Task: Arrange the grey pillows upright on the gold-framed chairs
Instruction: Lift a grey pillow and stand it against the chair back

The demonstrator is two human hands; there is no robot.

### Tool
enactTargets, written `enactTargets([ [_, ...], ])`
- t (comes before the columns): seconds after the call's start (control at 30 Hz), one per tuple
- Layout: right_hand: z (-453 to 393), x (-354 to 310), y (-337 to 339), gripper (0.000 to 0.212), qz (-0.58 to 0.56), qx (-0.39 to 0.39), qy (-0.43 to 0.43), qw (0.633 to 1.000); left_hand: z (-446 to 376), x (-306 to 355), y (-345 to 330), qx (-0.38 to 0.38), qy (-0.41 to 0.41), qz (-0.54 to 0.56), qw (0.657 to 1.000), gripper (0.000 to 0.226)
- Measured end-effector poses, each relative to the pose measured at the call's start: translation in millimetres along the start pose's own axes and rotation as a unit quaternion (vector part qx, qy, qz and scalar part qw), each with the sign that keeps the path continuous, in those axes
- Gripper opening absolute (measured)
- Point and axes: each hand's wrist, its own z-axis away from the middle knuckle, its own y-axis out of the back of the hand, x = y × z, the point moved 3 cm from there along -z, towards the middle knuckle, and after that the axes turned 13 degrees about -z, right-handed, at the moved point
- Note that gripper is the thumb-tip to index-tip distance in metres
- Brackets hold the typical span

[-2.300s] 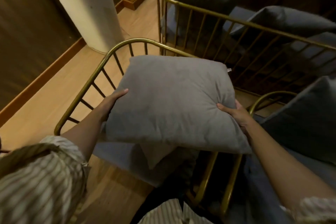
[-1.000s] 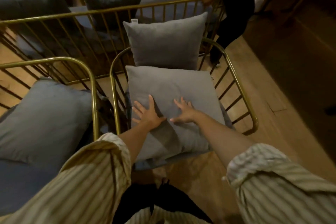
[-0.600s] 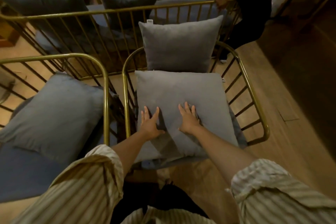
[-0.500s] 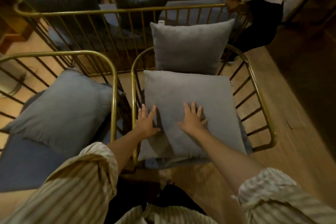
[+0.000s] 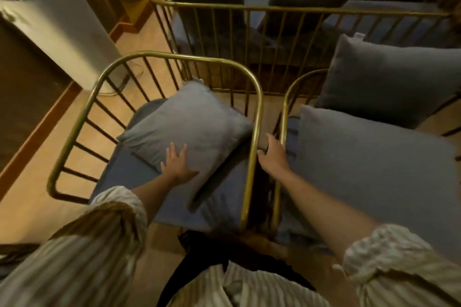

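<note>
Both hands have left the right chair's flat pillow (image 5: 369,172). The left hand (image 5: 177,162), fingers spread, now presses the slumped grey pillow (image 5: 192,127) on the left chair (image 5: 174,56); the right hand (image 5: 273,154), loosely open, hovers beside the frame rails (grasp unclear). That pillow still needs standing upright.

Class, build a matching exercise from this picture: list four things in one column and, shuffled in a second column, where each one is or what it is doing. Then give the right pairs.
Things
1. left hand
2. right hand
3. tilted grey pillow
4. upright grey pillow

Places or states
A. stands against the back of the right chair
B. lies slanted on the left chair's seat
C. sits between the two gold chair frames
D. rests flat on a pillow

Pairs: 1-D, 2-C, 3-B, 4-A
</note>
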Motion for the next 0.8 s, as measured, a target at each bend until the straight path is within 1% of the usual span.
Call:
enactTargets([
  [0.07, -9.3, -17.9, -42.3, 0.062, -0.081, -0.015, -0.065, 0.994, -21.5, -48.6, 7.3, -0.006, 0.027, 0.014, 1.0, 0.101],
  [0.17, -26.6, -26.7, -99.9, 0.068, -0.162, -0.028, -0.141, 0.976, -58.0, -109.3, 19.0, -0.012, 0.052, 0.035, 0.998, 0.103],
  [0.23, -34.5, -33.3, -132.0, 0.07, -0.207, -0.022, -0.202, 0.957, -86.8, -141.8, 26.3, -0.018, 0.055, 0.038, 0.998, 0.103],
  [0.3, -45.1, -35.8, -159.9, 0.066, -0.251, -0.01, -0.254, 0.934, -116.6, -169.9, 31.4, -0.024, 0.05, 0.026, 0.998, 0.101],
  [0.37, -54.1, -36.2, -175.5, 0.065, -0.25, 0.01, -0.27, 0.93, -137.4, -186.0, 35.8, -0.022, 0.034, 0.024, 0.999, 0.099],
  [0.4, -61.4, -34.8, -181.9, 0.066, -0.231, 0.021, -0.264, 0.936, -146.1, -190.5, 39.4, -0.018, 0.025, 0.034, 0.999, 0.095],
  [0.47, -79.4, -36.1, -191.5, 0.068, -0.182, 0.035, -0.248, 0.951, -164.7, -199.7, 40.8, -0.015, 0.026, 0.084, 0.996, 0.089],
  [0.53, -105.0, -33.1, -196.3, 0.069, -0.143, 0.039, -0.239, 0.96, -182.9, -206.6, 29.9, -0.031, 0.043, 0.165, 0.985, 0.091],
  [0.57, -120.9, -32.1, -195.7, 0.071, -0.124, 0.047, -0.227, 0.965, -191.8, -209.3, 20.4, -0.042, 0.064, 0.218, 0.973, 0.1],
  [0.6, -136.5, -32.6, -192.6, 0.072, -0.104, 0.057, -0.213, 0.97, -197.7, -210.7, 9.7, -0.051, 0.09, 0.27, 0.957, 0.116],
  [0.63, -153.1, -33.2, -189.5, 0.07, -0.083, 0.074, -0.198, 0.974, -204.6, -210.5, -5.4, -0.062, 0.126, 0.319, 0.937, 0.133],
  [0.67, -169.2, -37.4, -184.3, 0.067, -0.062, 0.09, -0.184, 0.977, -213.5, -210.5, -25.8, -0.077, 0.17, 0.362, 0.913, 0.145],
  [0.73, -201.0, -47.3, -177.5, 0.061, -0.047, 0.111, -0.157, 0.98, -207.1, -193.1, -42.6, -0.106, 0.237, 0.437, 0.861, 0.152],
  [0.8, -227.7, -59.8, -170.2, 0.064, -0.056, 0.11, -0.145, 0.982, -197.3, -170.2, -54.7, -0.118, 0.254, 0.502, 0.818, 0.145],
])
